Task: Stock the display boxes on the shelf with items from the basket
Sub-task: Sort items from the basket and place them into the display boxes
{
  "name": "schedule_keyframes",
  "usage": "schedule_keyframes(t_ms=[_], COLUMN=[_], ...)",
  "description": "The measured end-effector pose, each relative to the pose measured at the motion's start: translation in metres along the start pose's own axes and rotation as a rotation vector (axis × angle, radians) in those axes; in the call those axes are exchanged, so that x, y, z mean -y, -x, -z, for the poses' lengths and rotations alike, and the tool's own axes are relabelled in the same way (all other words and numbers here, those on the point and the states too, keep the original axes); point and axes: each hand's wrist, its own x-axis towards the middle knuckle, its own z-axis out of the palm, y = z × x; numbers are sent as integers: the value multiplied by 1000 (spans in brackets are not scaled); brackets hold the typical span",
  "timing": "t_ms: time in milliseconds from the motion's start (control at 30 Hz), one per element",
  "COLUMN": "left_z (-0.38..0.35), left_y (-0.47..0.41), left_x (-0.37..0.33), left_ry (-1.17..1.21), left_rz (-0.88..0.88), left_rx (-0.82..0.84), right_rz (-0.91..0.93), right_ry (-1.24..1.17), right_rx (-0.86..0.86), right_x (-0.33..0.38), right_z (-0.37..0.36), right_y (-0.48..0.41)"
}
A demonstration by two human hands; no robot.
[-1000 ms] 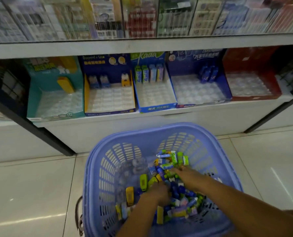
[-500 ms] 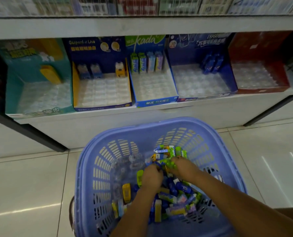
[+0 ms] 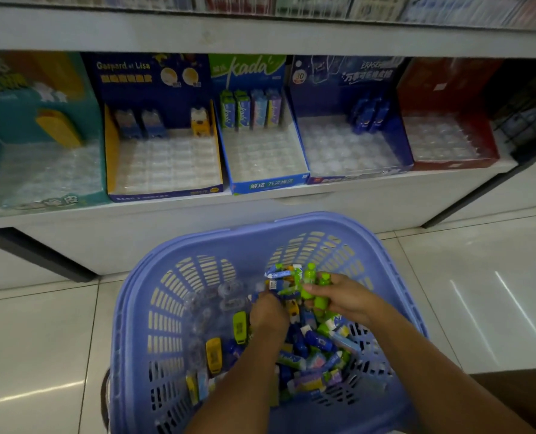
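A lilac plastic basket (image 3: 169,308) stands on the floor below the shelf, holding a pile of small colourful erasers (image 3: 316,343). My right hand (image 3: 346,297) is over the far side of the pile and grips a few green bottle-shaped erasers (image 3: 310,281) between thumb and fingers. My left hand (image 3: 268,314) reaches into the pile beside it, its fingers buried among the items and hidden. On the shelf stand the display boxes: teal (image 3: 41,177), navy with yellow sides (image 3: 163,161), blue "kada" (image 3: 263,155), dark blue (image 3: 348,148) and red (image 3: 448,139).
Each box holds a clear plastic tray with only a few items at the back. A white shelf front (image 3: 198,220) runs just behind the basket. Dark metal struts (image 3: 38,255) slope down at left and right. Glossy floor tiles (image 3: 479,292) surround the basket.
Both hands have shifted toward the far side of the basket. My right hand has risen a little out of the pile with green erasers in it.
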Motion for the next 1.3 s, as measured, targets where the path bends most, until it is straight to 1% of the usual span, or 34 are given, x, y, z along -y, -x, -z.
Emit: schedule_keyframes(t_ms=[33, 67, 133, 167, 233, 267, 333, 367, 500, 567, 667, 733, 800, 867, 933, 1000, 1033, 1100, 1200, 1300], left_z=[0, 2, 13, 19, 40, 52, 80, 95, 148, 163, 177, 185, 192, 195, 195, 194, 193, 190, 184, 176], left_y=[-2, -1, 3, 5, 15, 21, 35, 42, 69, 82, 100, 109, 116, 119, 118, 117, 115, 114, 116, 118], left_x=[1, 3, 1, -1, -10, -17, -31, -38, -63, -72, -81, -84, -85, -88, -92, -95, -96, -100, -110, -121], left_ry=[13, 103, 408, 503, 704, 846, 1078, 1131, 1156, 1145, 1157, 1165, 1117, 1105, 1192, 1314, 1354, 1414, 1559, 1644], left_rz=[3, 24, 93, 109, 143, 151, 103, 49, -253, -351, -416, -461, -523, -532, -472, -405, -382, -359, -389, -450], left_rx=[11, 29, 98, 153, 333, 424, 531, 546, 481, 434, 351, 347, 364, 338, 262, 233, 244, 305, 387, 338], right_rz=[-6, -6, 7, 17, 53, 82, 144, 173, 312, 417, 532, 586, 653, 720, 784, 869, 900, 916, 905, 884], right_ry=[-35, -53, -76, -87, -66, -30, 56, 93, 152, 230, 367, 408, 431, 445, 387, 182, 55, -132, -228, -246], right_rx=[15, 27, 58, 75, 102, 114, 132, 135, 130, 119, 57, 36, 15, -64, -203, -307, -328, -328, -242, -153], right_x=[3, 6, 14, 19, 30, 36, 49, 56, 81, 93, 110, 118, 123, 127, 130, 134, 136, 139, 141, 143], right_z=[2, 4, 9, 12, 18, 21, 26, 28, 30, 29, 29, 29, 27, 26, 24, 26, 28, 34, 37, 36], right_y=[2, 4, 8, 11, 18, 23, 34, 39, 63, 76, 92, 98, 102, 102, 98, 95, 93, 91, 89, 88])
